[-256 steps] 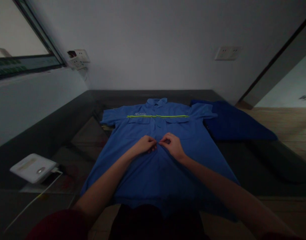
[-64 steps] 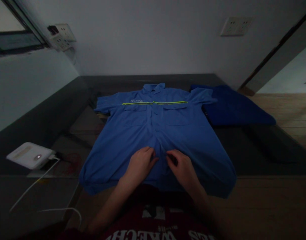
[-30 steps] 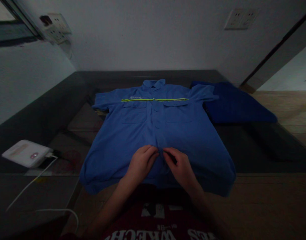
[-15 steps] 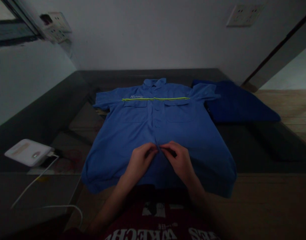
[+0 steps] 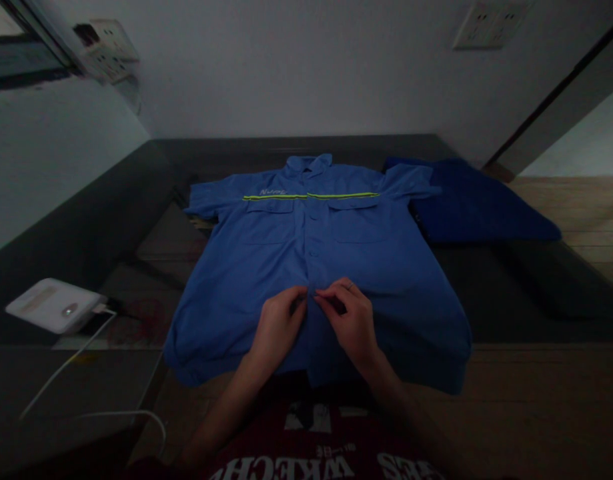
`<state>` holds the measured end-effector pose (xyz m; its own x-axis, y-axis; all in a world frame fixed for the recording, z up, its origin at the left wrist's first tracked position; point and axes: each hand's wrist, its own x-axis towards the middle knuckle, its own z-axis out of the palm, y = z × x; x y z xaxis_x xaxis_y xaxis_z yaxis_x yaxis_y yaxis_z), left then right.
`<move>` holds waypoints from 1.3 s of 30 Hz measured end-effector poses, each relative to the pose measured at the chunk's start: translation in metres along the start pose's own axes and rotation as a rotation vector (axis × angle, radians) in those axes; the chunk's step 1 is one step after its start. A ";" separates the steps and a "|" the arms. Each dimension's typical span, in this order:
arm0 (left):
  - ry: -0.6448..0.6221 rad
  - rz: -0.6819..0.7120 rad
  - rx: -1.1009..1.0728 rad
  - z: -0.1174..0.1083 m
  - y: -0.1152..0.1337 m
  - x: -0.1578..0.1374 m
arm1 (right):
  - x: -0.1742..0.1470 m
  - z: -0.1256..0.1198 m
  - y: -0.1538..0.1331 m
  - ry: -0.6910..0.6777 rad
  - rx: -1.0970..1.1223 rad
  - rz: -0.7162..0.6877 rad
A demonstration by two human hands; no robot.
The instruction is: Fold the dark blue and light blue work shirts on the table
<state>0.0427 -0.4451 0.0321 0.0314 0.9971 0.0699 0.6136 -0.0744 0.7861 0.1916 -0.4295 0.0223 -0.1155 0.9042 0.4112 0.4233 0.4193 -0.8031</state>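
Right hand (image 5: 350,317) pinches the blue shirt (image 5: 391,280) at the front placket (image 5: 309,233), thumb and forefinger tips together; left hand (image 5: 281,320) sits just across from it on the placket, thumb and fingers bent toward each other, tips touching the shirt, too dark to tell if cloth is gripped between them; shirt lies front up in the middle of the table (image 5: 516,293), collar (image 5: 309,163) at the far end, both sleeves out to the sides, hem hanging past the near edge; yellow-green stripe (image 5: 276,197) runs across the chest, pale lettering (image 5: 273,192) just above it on the left.

Table is dark and smooth, far side against the wall (image 5: 286,80); dark blue cloth (image 5: 491,207) lies on the right, right sleeve overlapping it; white box (image 5: 56,305) sits near left, well apart from the shirt, white cable (image 5: 91,343) plugged into its right end and running toward the near left; reddish marks (image 5: 143,320) on the surface just beside the box.

Room is dim; wall pale and plain, double outlet (image 5: 491,25) far right, socket cluster (image 5: 109,53) in the far left corner, dark-framed window (image 5: 21,57) left of that; wood-look floor (image 5: 546,400) shows right and near; person's dark red top (image 5: 306,450) with white print fills the near middle.
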 end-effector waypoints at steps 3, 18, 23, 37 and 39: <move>-0.013 0.021 -0.026 -0.003 0.003 0.001 | -0.002 0.000 -0.001 0.046 0.017 -0.041; -0.035 0.096 -0.080 -0.004 0.009 0.006 | -0.004 -0.001 0.000 0.064 0.060 -0.086; -0.028 0.060 -0.121 -0.003 0.007 0.007 | -0.003 -0.001 -0.001 0.059 0.062 -0.099; 0.058 0.129 -0.020 0.006 0.003 0.004 | 0.000 -0.005 0.001 -0.006 0.023 -0.067; 0.027 0.123 -0.012 0.004 0.004 0.004 | 0.002 -0.005 0.001 -0.005 0.052 -0.057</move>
<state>0.0484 -0.4416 0.0328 0.0846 0.9795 0.1827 0.5969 -0.1967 0.7779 0.1961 -0.4279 0.0240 -0.1431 0.8789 0.4550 0.3686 0.4740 -0.7997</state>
